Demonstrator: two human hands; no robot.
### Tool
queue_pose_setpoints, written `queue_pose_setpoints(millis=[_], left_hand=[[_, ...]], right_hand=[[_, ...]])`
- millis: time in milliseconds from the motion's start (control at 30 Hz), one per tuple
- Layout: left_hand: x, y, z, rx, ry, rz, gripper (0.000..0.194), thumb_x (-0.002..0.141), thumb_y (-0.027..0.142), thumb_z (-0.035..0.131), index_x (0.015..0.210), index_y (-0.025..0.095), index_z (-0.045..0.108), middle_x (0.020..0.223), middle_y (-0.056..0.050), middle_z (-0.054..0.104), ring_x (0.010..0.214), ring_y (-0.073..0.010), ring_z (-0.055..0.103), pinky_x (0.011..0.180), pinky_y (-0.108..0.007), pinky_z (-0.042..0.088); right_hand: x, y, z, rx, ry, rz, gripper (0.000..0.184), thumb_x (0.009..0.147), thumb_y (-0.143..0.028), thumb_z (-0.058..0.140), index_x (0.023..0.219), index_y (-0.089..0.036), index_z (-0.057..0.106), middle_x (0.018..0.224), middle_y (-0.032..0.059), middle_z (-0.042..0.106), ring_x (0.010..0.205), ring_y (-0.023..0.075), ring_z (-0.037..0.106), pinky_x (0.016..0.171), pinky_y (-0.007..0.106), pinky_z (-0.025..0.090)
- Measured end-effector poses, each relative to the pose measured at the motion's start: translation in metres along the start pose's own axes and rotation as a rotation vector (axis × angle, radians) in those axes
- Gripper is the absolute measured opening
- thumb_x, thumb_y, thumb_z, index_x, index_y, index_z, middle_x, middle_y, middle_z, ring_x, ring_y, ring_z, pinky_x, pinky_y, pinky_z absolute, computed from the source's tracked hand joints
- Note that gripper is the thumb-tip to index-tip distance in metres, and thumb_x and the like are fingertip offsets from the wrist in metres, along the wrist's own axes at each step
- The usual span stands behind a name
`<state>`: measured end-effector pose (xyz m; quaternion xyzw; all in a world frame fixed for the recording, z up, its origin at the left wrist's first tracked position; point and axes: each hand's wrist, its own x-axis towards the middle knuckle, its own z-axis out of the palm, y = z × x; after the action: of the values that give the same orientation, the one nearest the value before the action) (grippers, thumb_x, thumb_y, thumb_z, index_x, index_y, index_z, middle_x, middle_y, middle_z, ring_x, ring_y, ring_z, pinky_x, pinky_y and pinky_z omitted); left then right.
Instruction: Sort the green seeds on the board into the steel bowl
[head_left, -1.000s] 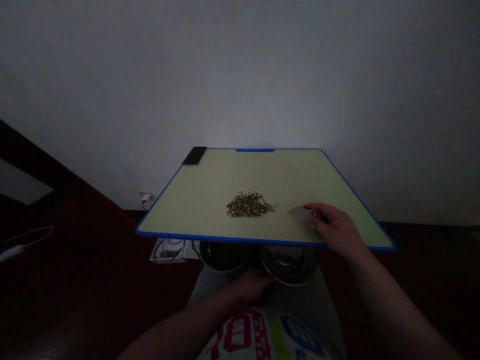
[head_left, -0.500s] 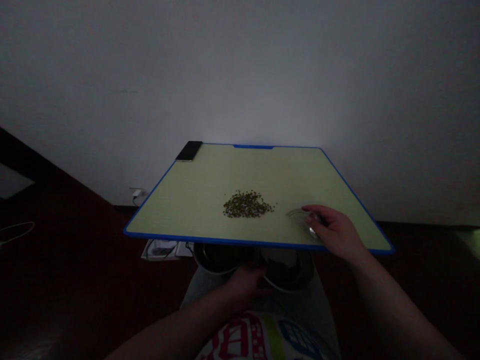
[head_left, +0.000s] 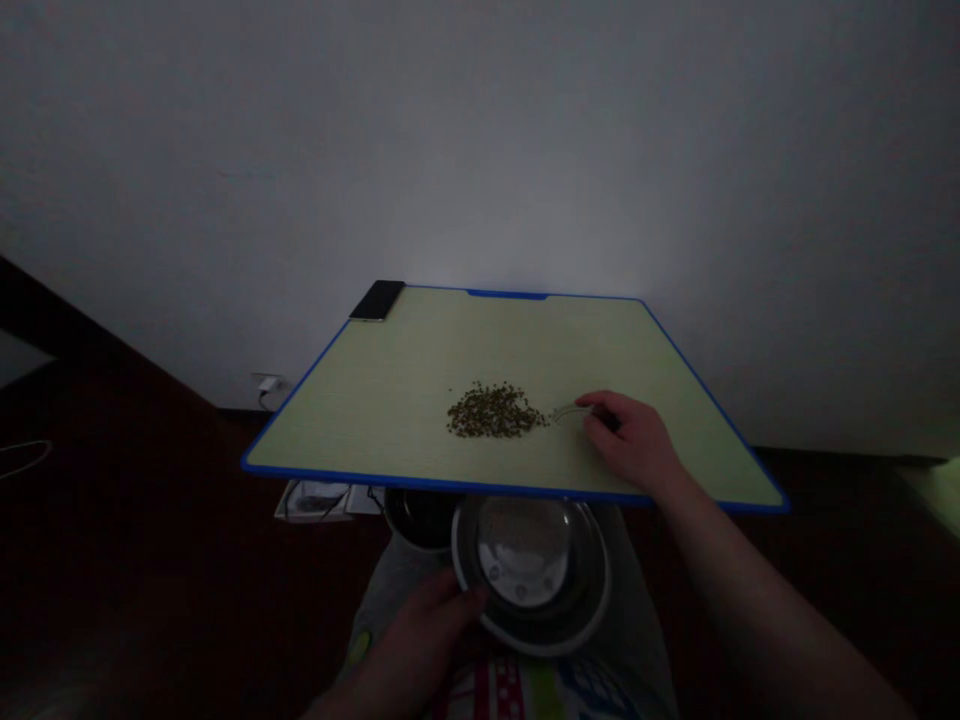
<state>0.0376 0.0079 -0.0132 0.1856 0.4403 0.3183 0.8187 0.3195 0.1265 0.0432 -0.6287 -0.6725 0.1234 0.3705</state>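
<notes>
A loose pile of small brownish-green seeds or grains [head_left: 495, 410] lies on the pale tabletop [head_left: 510, 345]. Just right of it, my right hand [head_left: 634, 440] is closed with its fingertips on a thin, see-through piece with a curved, ribbed rim [head_left: 572, 411]; its exact kind is unclear in the dim light. Below the front edge of the table, my left hand [head_left: 442, 620] grips the near-left rim of a shiny metal bowl [head_left: 551, 640] above my lap. A paler round area fills much of the bowl's inside.
A second dark bowl [head_left: 426, 535] sits to the left, partly under the table edge. A black phone [head_left: 378, 300] rests on the far left corner. A white box with cables [head_left: 315, 500] and a wall plug [head_left: 268, 384] are at the left. The wall stands behind the table.
My right hand has moved left with the see-through piece, nearer the pile. My left hand has come back towards me, and the metal bowl is raised and in fuller view.
</notes>
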Motion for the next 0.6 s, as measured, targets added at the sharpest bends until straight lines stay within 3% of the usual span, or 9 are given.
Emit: queue_pose_setpoints(millis=[200, 400, 600], left_hand=[[0.007, -0.005, -0.012, -0.017, 0.039, 0.002, 0.031, 0.059, 0.035, 0.094, 0.084, 0.021, 0.084, 0.091, -0.011, 0.085, 0.105, -0.0398, 0.076, 0.095, -0.05, 0.059], [0.004, -0.002, -0.002, 0.022, 0.029, 0.027, 0.033, 0.059, 0.037, 0.094, 0.085, 0.02, 0.083, 0.091, -0.012, 0.085, 0.108, -0.0409, 0.075, 0.094, -0.051, 0.059], [0.001, -0.002, 0.001, 0.052, -0.019, 0.052, 0.031, 0.067, 0.039, 0.088, 0.091, 0.019, 0.083, 0.096, -0.01, 0.086, 0.111, -0.0369, 0.075, 0.104, -0.051, 0.054]], right_hand=[[-0.006, 0.004, 0.001, -0.006, -0.06, -0.005, 0.034, 0.079, -0.033, 0.054, 0.099, -0.018, 0.077, 0.064, 0.0023, 0.065, 0.057, 0.0178, 0.057, 0.06, 0.032, 0.046], [-0.005, 0.002, 0.002, -0.052, -0.069, -0.023, 0.037, 0.08, -0.032, 0.053, 0.102, -0.016, 0.078, 0.066, 0.0036, 0.066, 0.059, 0.0181, 0.058, 0.062, 0.032, 0.047], [-0.002, 0.007, 0.005, -0.108, -0.06, -0.049, 0.038, 0.083, -0.032, 0.052, 0.106, -0.016, 0.078, 0.07, 0.0054, 0.068, 0.063, 0.0193, 0.06, 0.067, 0.034, 0.049]])
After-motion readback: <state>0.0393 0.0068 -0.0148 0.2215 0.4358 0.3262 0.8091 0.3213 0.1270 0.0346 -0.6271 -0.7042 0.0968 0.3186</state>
